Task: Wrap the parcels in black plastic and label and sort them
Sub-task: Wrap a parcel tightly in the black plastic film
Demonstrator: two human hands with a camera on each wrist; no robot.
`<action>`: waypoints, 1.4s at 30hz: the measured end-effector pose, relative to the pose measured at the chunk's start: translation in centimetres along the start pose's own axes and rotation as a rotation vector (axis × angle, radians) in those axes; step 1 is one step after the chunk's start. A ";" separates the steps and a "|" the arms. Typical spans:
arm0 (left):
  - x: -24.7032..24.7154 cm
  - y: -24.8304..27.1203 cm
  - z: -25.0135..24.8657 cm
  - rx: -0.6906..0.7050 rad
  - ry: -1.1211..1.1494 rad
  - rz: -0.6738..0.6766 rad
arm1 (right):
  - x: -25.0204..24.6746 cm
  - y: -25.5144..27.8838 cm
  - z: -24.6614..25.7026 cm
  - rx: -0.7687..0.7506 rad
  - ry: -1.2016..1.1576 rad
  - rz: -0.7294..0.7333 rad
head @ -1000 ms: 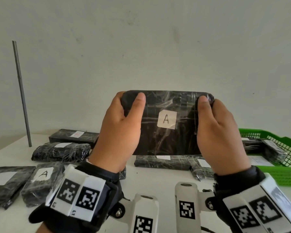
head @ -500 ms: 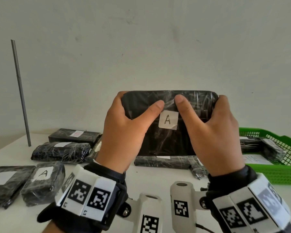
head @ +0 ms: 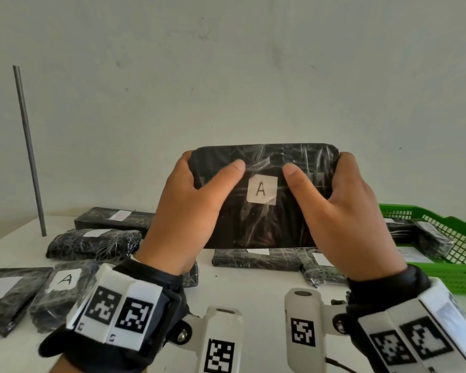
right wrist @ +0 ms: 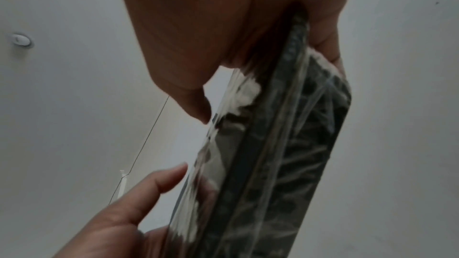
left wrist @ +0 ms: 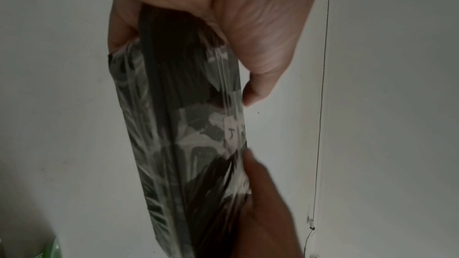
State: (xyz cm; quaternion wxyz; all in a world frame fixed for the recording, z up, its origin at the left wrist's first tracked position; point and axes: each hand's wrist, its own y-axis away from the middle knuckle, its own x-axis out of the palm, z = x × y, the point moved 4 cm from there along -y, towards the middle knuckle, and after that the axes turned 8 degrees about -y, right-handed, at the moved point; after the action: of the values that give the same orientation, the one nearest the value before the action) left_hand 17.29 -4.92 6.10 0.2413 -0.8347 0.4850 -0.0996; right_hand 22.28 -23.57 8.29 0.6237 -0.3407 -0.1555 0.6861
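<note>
Held upright above the bench (head: 253,289), a wrapped parcel (head: 264,219) labelled A (head: 262,189) is gripped by the left hand (head: 189,211) and right hand (head: 342,216), fingers curled behind, thumbs flanking the label, apparently awaiting sorting near the green basket (head: 457,273).

Held parcel (head: 264,195) above table (head: 253,294); basket (head: 463,270) right, rod (head: 28,149) left.
</note>
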 end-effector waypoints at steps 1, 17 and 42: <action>0.0 0.0 0.0 -0.003 -0.006 0.009 | -0.1 -0.1 0.0 0.001 0.007 0.005; -0.4 -0.1 0.0 -0.029 0.119 -0.009 | -0.4 -0.7 -1.7 -0.055 -0.339 -0.197; 0.8 1.2 -1.7 0.282 -0.094 -0.146 | -0.2 0.5 0.1 -0.104 -0.286 -0.321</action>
State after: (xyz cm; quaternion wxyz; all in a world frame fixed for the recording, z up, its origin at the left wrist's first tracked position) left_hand 16.09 -6.66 6.95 0.3706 -0.8292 0.3924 -0.1451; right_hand 21.83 -23.78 8.14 0.6781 -0.2423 -0.3301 0.6103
